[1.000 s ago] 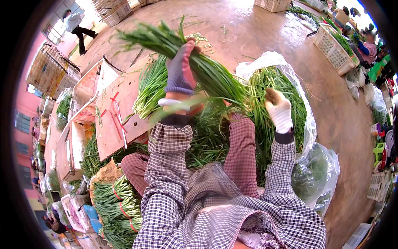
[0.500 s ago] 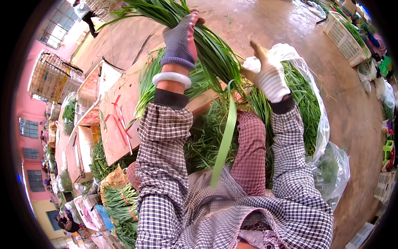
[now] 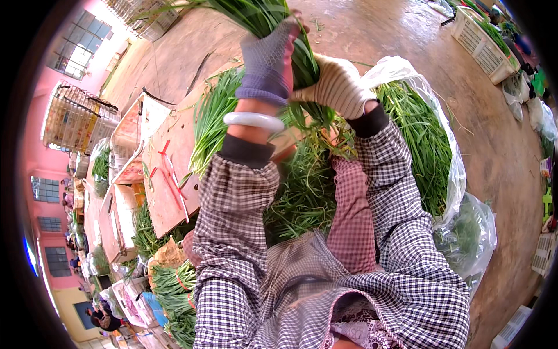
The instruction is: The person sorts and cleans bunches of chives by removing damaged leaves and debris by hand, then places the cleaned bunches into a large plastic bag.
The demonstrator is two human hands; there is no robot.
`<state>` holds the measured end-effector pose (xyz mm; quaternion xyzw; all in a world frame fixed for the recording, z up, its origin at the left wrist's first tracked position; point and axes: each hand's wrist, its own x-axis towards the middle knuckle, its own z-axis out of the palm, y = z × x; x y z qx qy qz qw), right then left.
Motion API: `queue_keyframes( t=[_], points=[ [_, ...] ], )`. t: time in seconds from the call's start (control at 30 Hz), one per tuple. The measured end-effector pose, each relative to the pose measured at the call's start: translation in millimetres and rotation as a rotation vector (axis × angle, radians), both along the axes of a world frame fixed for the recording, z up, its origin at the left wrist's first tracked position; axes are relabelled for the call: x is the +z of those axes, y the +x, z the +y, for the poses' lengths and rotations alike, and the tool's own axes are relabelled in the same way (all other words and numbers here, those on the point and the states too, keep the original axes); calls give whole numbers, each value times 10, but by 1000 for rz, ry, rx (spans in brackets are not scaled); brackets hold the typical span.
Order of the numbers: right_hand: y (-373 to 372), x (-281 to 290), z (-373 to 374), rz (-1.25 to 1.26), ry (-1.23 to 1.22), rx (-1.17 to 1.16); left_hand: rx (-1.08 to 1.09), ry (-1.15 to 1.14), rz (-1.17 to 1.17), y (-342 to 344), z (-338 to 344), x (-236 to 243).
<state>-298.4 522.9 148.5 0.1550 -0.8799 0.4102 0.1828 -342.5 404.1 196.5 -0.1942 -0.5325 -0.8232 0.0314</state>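
My left hand (image 3: 270, 58), in a grey-purple knitted glove with a white bangle at the wrist, is closed around a bunch of garlic chives (image 3: 247, 14). Its long flat green leaves run out past the top edge of the view. My right hand (image 3: 337, 87), in a cream striped glove, wraps the same bunch just below the left hand. Looser leaf ends hang under the hands. On the pink board (image 3: 174, 110) to the left lies another small heap of chives (image 3: 215, 119), pale stems toward me. Trimmed green leaves (image 3: 302, 203) are piled below, between my arms.
An opened clear plastic bag (image 3: 415, 145) full of greens stands by my right arm, with a second bag (image 3: 468, 235) nearer. Red ties (image 3: 165, 160) lie on the board. Tied bunches (image 3: 174, 291) sit at lower left. Crates (image 3: 482, 43) stand on the floor at far right.
My right hand, spread out beside the bunch before, has moved left and closed around it. My left hand has shifted slightly right with the bunch. The long leaf hanging down is out of sight.
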Motion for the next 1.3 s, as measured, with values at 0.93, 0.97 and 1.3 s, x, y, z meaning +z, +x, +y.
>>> queue_keyframes(
  t=[0.93, 0.97, 1.3],
  points=[
    [-674, 57, -630, 58, 299, 148, 154, -354, 65, -501, -779, -394],
    [-654, 28, -642, 68, 244, 147, 162, -317, 34, -516, -789, -408],
    [-23, -40, 478, 12, -164, 76, 28, -108, 37, 323, -1169, 343]
  ],
)
